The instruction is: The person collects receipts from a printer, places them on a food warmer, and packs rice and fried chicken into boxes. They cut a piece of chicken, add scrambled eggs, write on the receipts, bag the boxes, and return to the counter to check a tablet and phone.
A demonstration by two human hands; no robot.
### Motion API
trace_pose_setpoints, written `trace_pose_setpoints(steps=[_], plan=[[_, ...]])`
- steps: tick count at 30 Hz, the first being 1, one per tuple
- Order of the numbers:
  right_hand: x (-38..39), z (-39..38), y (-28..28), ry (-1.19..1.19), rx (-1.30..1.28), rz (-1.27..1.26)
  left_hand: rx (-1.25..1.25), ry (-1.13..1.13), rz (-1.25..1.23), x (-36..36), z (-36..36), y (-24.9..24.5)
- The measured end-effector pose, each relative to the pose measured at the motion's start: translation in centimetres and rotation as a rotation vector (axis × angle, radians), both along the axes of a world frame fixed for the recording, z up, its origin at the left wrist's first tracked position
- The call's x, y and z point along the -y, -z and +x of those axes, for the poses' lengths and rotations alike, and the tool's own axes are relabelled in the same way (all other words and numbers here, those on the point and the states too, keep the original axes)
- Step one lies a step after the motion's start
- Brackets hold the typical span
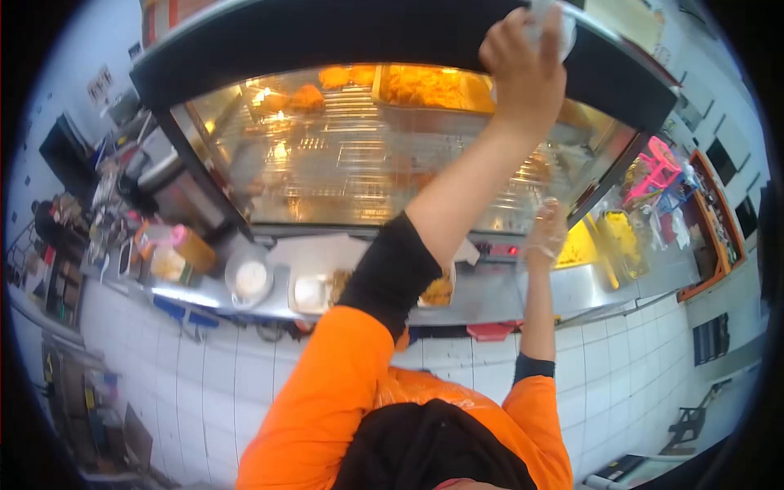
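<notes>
My left hand (525, 69) is raised across the top of a dark-framed heated display case (310, 37). Its fingers close around a whitish, partly see-through thing (562, 33) whose kind I cannot make out. Lower down, my right hand (545, 234) wears a clear plastic glove and is beside the case's lower right opening, near a tray of yellow food (577, 245). Blur hides whether its fingers hold anything. Inside the case, a tray of orange-yellow fried food (437, 86) and several browned pieces (306, 98) rest on wire racks.
On the steel counter (490, 294) are an open box (312, 292) with food, partly behind my left arm, a round white container (249, 276) and a pink-topped bottle (193, 247). A second yellow-food tray (625, 241) and a pink plastic item (653, 171) are at right.
</notes>
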State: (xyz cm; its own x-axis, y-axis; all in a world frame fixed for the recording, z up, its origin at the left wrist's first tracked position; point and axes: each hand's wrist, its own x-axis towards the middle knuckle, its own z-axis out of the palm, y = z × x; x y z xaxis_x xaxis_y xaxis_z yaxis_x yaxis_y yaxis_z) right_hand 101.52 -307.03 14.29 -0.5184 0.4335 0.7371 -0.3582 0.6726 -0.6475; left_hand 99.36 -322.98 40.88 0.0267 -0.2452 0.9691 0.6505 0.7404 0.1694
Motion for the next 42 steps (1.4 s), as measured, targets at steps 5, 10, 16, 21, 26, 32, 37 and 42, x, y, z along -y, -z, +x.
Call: trace_pose_setpoints(steps=[5,10,16,21,26,32,37,42], plan=[[7.9,3.8,11.1,-0.242,0.308,-0.123,0.066,0.413,-0.301,6.8,0.0,-0.5],[10.3,4.5,20.2,-0.133,0.652,0.074,0.351,0.201,-0.322,23.2,9.1,8.1],[10.6,4.3,18.4,-0.146,1.183,0.398,1.145,-0.057,0.1,41.2,18.0,34.0],[10.1,5.0,16.5,-0.091,1.273,0.461,1.47,0.07,0.313,39.6,17.8,44.1],[8.0,11.8,18.1,-0.035,1.258,0.41,1.594,0.162,0.307,38.3,15.1,43.9],[0.7,30.4,21.0,0.109,1.077,-0.046,1.535,0.231,0.035,41.6,14.6,50.3],[-6.2,45.2,18.7,0.247,0.995,-0.605,1.528,0.425,0.201,41.5,13.6,49.8],[-16.4,57.2,19.5,0.467,1.208,-0.229,1.601,0.404,0.54,34.3,14.4,47.7]])
